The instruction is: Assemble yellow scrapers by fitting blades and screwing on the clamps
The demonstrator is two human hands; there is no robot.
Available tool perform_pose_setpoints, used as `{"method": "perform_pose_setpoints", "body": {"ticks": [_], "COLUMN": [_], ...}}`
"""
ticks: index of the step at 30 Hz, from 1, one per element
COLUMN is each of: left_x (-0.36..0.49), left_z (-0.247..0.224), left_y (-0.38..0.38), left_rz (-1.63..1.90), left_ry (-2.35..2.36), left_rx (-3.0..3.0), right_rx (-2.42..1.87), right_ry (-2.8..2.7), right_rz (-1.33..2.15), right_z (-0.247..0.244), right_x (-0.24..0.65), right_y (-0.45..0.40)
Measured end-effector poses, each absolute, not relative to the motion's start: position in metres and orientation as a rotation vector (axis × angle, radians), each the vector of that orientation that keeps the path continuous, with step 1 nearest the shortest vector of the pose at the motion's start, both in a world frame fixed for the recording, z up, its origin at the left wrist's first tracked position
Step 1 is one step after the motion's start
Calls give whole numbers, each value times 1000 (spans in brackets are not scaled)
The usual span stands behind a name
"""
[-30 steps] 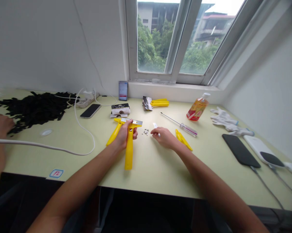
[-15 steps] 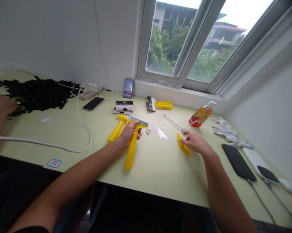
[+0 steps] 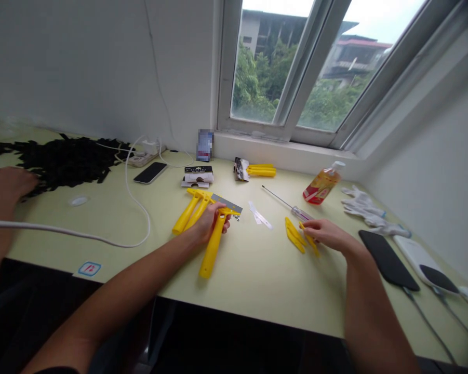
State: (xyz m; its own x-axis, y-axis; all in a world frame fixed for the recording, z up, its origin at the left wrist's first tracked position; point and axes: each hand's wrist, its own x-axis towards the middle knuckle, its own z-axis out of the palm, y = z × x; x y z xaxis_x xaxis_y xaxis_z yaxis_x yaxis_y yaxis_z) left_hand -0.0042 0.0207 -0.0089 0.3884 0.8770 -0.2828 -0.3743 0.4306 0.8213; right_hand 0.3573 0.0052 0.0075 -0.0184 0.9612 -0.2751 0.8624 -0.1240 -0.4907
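My left hand grips a scraper near its head, its yellow handle pointing toward me and its metal blade on the far side. Two more yellow handles lie just left of that hand. Small metal parts, perhaps nuts, are partly hidden behind the scraper head. Between the fingers of my right hand is a slim yellow plastic piece, tilted over the table. Similar yellow pieces lie beside it. A screwdriver and thin pale strips rest farther back.
Another person's hand is at a black heap of strips on the left. A white cable crosses the table. At the back stand small boxes; a bottle, gloves and a black phone occupy the right.
My right hand has moved right and lifted one yellow piece away from the others. My left hand still holds the scraper, its head now over some metal parts.
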Motion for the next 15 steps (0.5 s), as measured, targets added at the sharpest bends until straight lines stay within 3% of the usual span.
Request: {"method": "perform_pose_setpoints", "body": {"ticks": [8, 15], "left_x": [0, 4], "left_z": [-9, -7], "left_y": [16, 10], "left_rz": [873, 838], "left_ry": [788, 756], "left_rx": [779, 874], "right_rx": [-1839, -1447], "right_ry": [-1822, -1461], "right_rz": [626, 862], "right_z": [31, 46], "right_x": [342, 280], "right_y": [1, 19]}}
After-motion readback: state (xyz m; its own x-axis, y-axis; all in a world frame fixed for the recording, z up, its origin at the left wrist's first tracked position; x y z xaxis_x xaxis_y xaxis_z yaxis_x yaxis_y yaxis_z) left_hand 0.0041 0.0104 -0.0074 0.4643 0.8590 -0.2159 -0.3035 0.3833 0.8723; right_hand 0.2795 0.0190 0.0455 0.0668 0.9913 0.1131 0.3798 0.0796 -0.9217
